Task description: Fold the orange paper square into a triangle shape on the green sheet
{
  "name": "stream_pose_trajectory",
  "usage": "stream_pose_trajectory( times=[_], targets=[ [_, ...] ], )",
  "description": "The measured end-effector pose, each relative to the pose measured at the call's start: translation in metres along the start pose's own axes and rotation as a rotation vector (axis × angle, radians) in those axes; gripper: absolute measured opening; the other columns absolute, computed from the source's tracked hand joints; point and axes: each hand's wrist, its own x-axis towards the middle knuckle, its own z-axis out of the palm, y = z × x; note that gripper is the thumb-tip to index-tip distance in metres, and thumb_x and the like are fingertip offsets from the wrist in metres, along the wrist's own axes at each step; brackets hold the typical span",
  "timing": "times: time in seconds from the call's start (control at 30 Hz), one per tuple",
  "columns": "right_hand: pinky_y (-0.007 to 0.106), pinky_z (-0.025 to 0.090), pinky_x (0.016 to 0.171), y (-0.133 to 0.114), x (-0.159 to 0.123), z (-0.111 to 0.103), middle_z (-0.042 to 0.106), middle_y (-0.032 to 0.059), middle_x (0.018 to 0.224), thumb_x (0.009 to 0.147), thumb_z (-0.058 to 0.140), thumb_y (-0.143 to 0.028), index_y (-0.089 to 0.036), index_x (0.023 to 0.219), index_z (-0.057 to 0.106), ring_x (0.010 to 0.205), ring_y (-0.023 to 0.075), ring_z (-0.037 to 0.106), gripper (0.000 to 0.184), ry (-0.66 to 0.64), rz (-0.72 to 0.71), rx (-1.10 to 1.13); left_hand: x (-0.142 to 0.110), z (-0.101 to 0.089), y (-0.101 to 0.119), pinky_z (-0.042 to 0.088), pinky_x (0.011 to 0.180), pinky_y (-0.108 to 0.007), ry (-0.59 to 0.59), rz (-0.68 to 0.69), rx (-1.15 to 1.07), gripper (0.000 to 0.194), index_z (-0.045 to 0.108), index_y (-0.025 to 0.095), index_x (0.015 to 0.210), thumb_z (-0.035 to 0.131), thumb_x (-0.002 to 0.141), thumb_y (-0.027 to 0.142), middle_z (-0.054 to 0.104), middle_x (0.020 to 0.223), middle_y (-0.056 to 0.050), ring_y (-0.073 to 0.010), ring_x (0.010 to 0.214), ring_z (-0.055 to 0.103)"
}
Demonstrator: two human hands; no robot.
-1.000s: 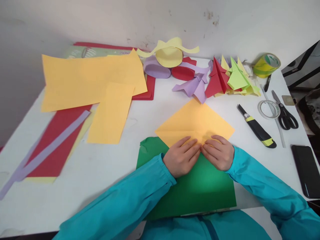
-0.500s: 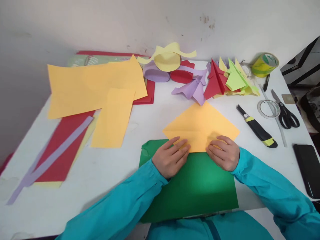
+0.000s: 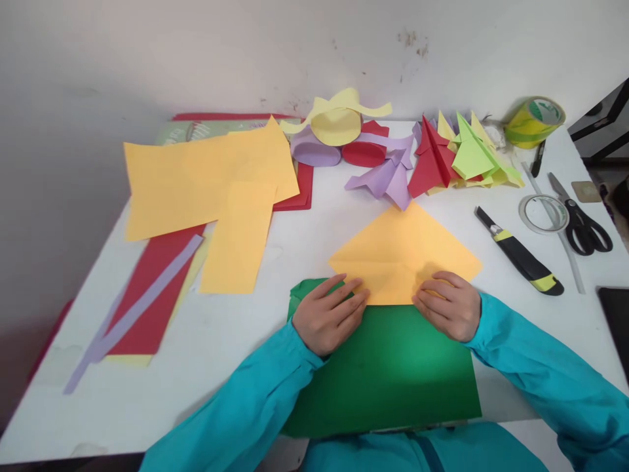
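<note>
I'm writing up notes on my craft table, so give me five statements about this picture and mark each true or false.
1. The left hand and right hand touch the folded orange paper. True.
2. The knife lies left of the scissors. True.
3. The right hand holds the scissors. False: they lie on the table.
4. The folded orange paper's lower edge lies over a red sheet. False: over a green sheet.
5. The knife's handle is plain white. False: it's black and yellow.
</note>
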Motion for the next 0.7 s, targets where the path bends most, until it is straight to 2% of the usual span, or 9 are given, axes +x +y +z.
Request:
stream_pose_trajectory(
  times=[0.17,0.27,0.4,0.53,0.7],
  targets=[
    [0.037,0.048,0.078,0.000,-0.007,0.006,0.067,0.0050,0.077,0.085,0.055,-0.007,-0.015,0.079,0.065,0.086,0.0166,0.061,0.014,0.047,0.023,0.015,-0.004,-0.004,-0.013,0.053,0.092,-0.042,-0.002,0.002,0.004,0.011,0.062,0.017,0.093,0.060,0.083,0.011,0.073,0.097,-0.004,-0.0206,0.100,0.066],
    [0.037,0.048,0.077,0.002,-0.006,0.006,0.067,0.0048,0.076,0.086,0.054,-0.007,-0.014,0.078,0.065,0.084,0.0167,0.060,0.014,0.049,0.015,0.003,-0.001,-0.006,-0.015,0.053,0.091,-0.041,0.044,-0.022,0.008,0.014,0.061,0.015,0.093,0.062,0.080,0.009,0.073,0.094,-0.007,-0.0216,0.097,0.067],
    [0.037,0.048,0.077,-0.002,-0.003,0.008,0.067,0.0048,0.075,0.086,0.052,-0.008,-0.014,0.077,0.065,0.083,0.0172,0.059,0.016,0.062,0.027,0.016,0.016,0.001,0.005,0.049,0.097,-0.043,0.054,-0.036,-0.060,0.014,0.062,0.016,0.094,0.065,0.080,0.014,0.072,0.100,-0.007,-0.0227,0.107,0.063],
    [0.037,0.047,0.078,-0.008,-0.001,0.011,0.066,0.0049,0.076,0.087,0.052,-0.008,-0.014,0.081,0.065,0.083,0.0162,0.059,0.016,0.034,0.015,0.028,0.030,0.013,0.025,0.049,0.097,-0.046,-0.005,0.072,-0.077,0.015,0.064,0.014,0.096,0.056,0.084,0.010,0.070,0.104,-0.009,-0.0250,0.112,0.059],
    [0.035,0.047,0.079,-0.007,0.001,0.006,0.067,0.0035,0.076,0.087,0.052,-0.010,-0.015,0.081,0.065,0.082,0.0147,0.059,0.014,-0.013,-0.019,-0.026,0.028,0.018,0.024,0.054,0.089,-0.043,0.018,0.076,-0.093,0.018,0.064,0.011,0.094,0.048,0.087,0.006,0.072,0.096,-0.011,-0.0239,0.102,0.065]
  ],
)
